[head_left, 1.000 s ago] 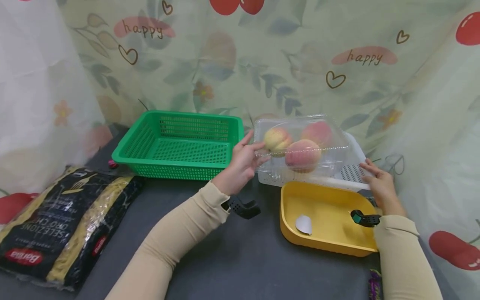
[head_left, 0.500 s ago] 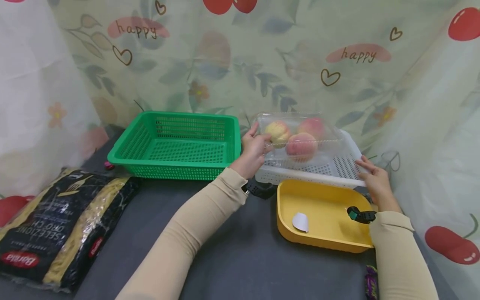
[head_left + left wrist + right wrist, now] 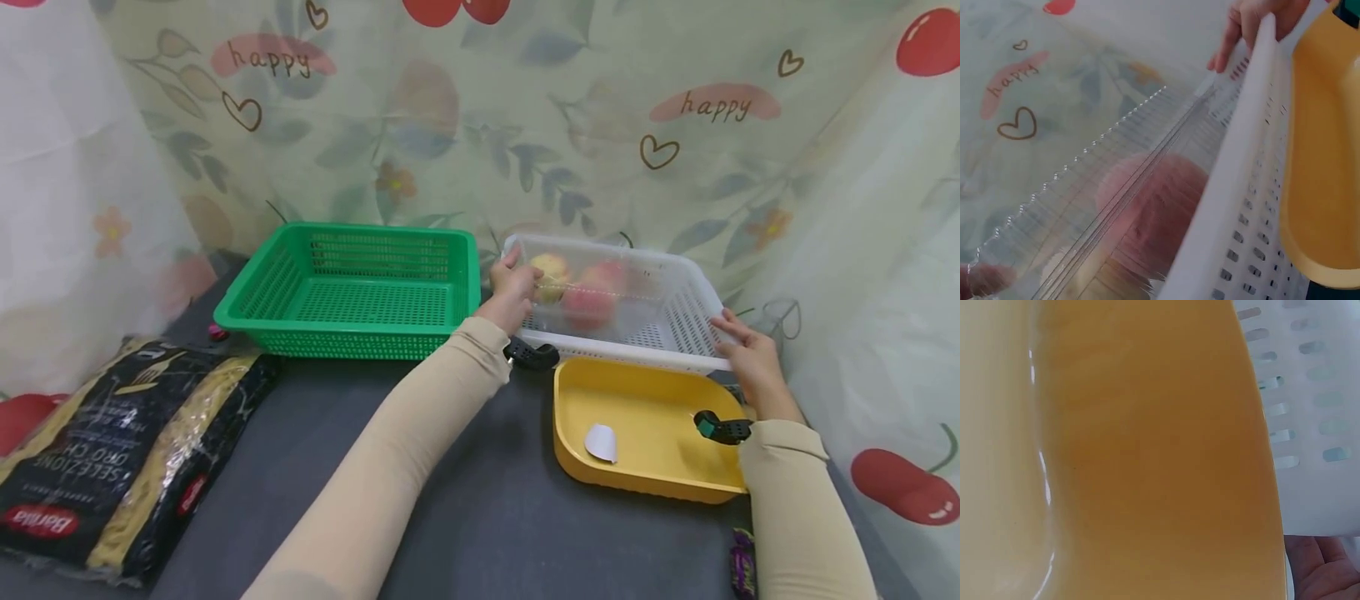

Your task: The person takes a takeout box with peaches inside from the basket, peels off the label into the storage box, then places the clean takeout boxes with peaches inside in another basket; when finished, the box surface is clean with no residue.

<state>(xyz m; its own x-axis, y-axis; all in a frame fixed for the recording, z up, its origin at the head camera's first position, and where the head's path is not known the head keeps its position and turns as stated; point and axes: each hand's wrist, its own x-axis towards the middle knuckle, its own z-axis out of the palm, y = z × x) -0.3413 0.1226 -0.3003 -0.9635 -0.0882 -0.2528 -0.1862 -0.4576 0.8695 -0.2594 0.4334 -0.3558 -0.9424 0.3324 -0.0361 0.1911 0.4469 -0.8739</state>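
My left hand (image 3: 512, 292) grips the left end of a clear plastic box (image 3: 1116, 144) with several peaches (image 3: 588, 302) showing through it. The box sits down inside the white perforated basket (image 3: 637, 353), toward its left part; whether it touches the basket floor I cannot tell. At the basket's right end, my right hand (image 3: 753, 362) holds the rim, with fingers over the edge and the palm outside. In the right wrist view only part of that hand (image 3: 1319, 569) shows, below the basket wall.
A yellow tub (image 3: 652, 483) stands right in front of the white basket, with a white paper piece (image 3: 602, 443) inside. To the left are a green basket (image 3: 352, 342) and a bag of pasta (image 3: 127, 458). A purple wrapped sweet (image 3: 742, 562) lies by the right sleeve.
The left hand has moved right and lowered the clear box of peaches from above the white basket into it. The right hand keeps its hold on the basket rim.
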